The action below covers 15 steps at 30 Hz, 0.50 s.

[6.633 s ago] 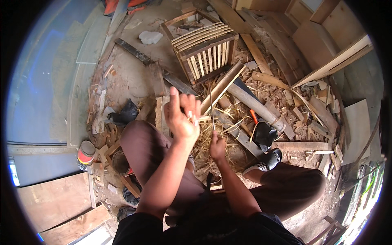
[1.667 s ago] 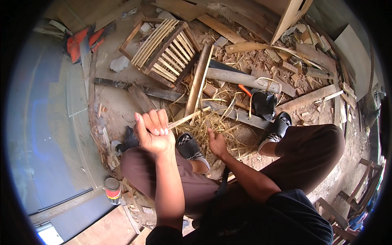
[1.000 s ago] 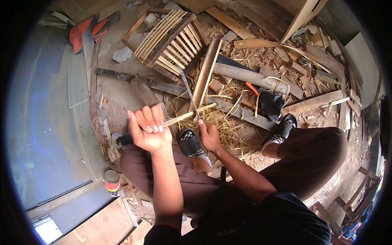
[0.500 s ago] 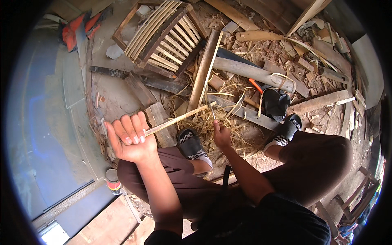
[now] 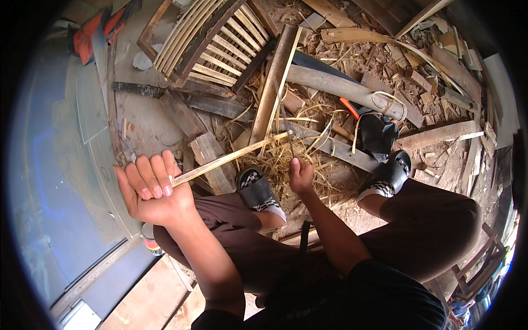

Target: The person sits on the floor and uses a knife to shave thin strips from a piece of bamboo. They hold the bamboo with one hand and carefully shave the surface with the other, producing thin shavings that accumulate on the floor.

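Ground littered with wood scraps; left hand grips bamboo strip, right hand closed on blade.

Left hand grips a thin bamboo strip; right hand holds a blade at its far end.

Thin pale bamboo strip, slanted

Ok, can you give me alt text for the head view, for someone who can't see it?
Seen from above, a seated person's left hand grips one end of a thin bamboo strip, while the right hand holds a small blade against its far end. Below lie straw-like shavings, wood scraps, a slatted wooden frame and the person's black sandals.
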{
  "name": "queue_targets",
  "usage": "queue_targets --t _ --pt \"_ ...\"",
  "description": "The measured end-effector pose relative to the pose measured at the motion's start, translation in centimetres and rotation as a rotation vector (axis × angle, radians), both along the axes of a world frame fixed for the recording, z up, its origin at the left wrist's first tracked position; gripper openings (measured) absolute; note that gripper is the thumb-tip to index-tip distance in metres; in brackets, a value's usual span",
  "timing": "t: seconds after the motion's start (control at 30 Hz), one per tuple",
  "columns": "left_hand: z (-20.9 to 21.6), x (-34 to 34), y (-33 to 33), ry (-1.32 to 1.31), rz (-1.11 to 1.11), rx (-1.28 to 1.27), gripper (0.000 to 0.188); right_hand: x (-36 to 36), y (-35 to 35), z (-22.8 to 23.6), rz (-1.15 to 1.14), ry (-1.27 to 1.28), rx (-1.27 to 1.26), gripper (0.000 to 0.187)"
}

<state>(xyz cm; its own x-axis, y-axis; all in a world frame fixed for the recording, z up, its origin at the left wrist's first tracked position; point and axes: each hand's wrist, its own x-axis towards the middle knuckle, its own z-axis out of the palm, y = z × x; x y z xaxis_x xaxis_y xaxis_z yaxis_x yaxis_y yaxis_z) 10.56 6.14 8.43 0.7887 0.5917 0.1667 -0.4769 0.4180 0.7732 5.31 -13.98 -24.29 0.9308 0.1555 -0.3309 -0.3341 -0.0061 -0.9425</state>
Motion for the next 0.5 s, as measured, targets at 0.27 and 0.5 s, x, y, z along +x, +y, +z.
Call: queue_targets --t 0.27,0.5 --pt "0.3 0.2 -0.1 -0.010 -0.012 -0.028 0.058 -1.5 -2.1 -2.8 -0.021 0.299 -0.253 0.066" --pt "0.8 -0.5 -1.1 0.013 -0.051 -0.017 0.059 -0.8 -2.3 -0.7 0.050 0.212 -0.235 0.065"
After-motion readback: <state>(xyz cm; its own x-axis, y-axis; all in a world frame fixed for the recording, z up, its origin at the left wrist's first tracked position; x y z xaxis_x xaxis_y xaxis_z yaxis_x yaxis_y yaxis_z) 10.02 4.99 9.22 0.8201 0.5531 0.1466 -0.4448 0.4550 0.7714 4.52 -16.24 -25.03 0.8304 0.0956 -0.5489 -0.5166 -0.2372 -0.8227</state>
